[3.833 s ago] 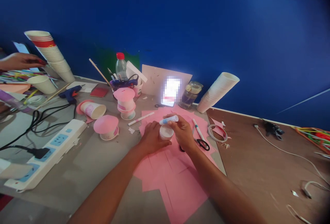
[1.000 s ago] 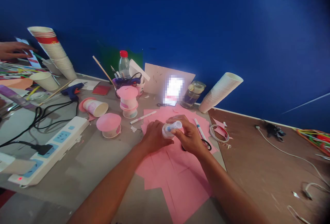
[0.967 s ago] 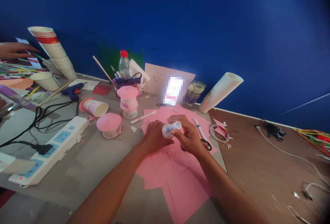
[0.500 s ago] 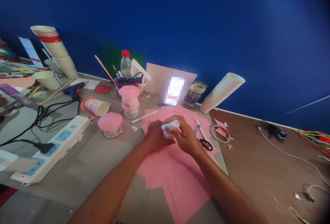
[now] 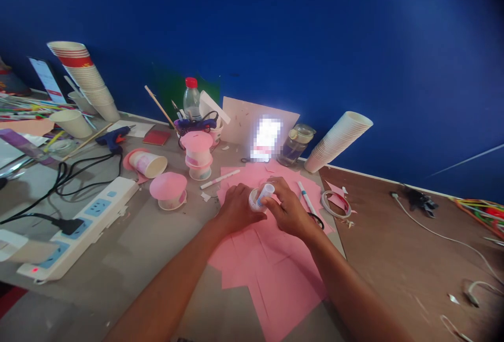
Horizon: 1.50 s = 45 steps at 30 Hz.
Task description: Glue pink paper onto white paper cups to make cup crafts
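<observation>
My left hand (image 5: 235, 209) is wrapped round a small white paper cup (image 5: 253, 203) standing upside down on the pink paper sheets (image 5: 271, 268). My right hand (image 5: 289, 209) pinches a white glue stick with a blue label (image 5: 264, 195) and holds its tip against the cup's base. Both hands are closed. Most of the cup is hidden behind my fingers.
Pink-topped cups (image 5: 169, 190) (image 5: 197, 155) stand to the left, with a power strip (image 5: 74, 222), cables and a glue gun (image 5: 113, 137). Scissors (image 5: 315, 219), pens (image 5: 306, 198) and a tape roll (image 5: 334, 203) lie right of my hands. Cup stacks (image 5: 335, 140) (image 5: 87, 80), a bottle (image 5: 191, 98) and a jar (image 5: 294, 144) line the blue wall.
The glue stick has tilted from lying across the cup to pointing down onto it. The other person's hand at the far left has gone from view.
</observation>
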Available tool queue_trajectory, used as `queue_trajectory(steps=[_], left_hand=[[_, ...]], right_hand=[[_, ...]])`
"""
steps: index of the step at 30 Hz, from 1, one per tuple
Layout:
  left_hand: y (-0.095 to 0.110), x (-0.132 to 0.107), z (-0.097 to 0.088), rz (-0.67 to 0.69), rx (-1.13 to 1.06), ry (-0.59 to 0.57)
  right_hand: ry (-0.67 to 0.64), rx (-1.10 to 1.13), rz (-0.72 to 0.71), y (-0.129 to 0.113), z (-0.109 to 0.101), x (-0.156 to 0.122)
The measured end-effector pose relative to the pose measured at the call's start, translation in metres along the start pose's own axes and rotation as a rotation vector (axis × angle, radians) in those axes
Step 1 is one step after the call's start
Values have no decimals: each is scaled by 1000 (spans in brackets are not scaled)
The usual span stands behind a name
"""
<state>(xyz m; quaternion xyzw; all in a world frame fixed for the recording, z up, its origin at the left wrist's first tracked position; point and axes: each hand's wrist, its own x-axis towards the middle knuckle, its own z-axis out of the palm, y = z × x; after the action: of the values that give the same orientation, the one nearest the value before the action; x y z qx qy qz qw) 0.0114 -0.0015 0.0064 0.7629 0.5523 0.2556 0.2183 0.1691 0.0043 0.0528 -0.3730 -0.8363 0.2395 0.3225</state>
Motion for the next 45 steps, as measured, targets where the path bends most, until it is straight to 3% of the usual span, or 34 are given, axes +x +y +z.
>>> queue_trajectory(steps=[17, 23, 30, 33, 39, 42, 45], left_hand=[[-6, 0, 4, -54, -60, -12], [-13, -1, 8, -27, -107, 1], [-18, -2, 11, -1, -127, 11], [-18, -1, 10, 13, -120, 7], [-17, 0, 10, 13, -97, 1], [-15, -1, 8, 13, -110, -2], [-12, -3, 5, 28, -177, -7]], right_hand=[[-48, -165, -22, 6, -24, -1], [65, -89, 36, 17, -22, 3], [267, 46, 92, 28, -3, 4], [336, 222, 183, 35, 7, 4], [578, 860, 439, 54, 17, 11], [598, 1086, 505, 58, 15, 13], [562, 1146, 489, 56, 11, 13]])
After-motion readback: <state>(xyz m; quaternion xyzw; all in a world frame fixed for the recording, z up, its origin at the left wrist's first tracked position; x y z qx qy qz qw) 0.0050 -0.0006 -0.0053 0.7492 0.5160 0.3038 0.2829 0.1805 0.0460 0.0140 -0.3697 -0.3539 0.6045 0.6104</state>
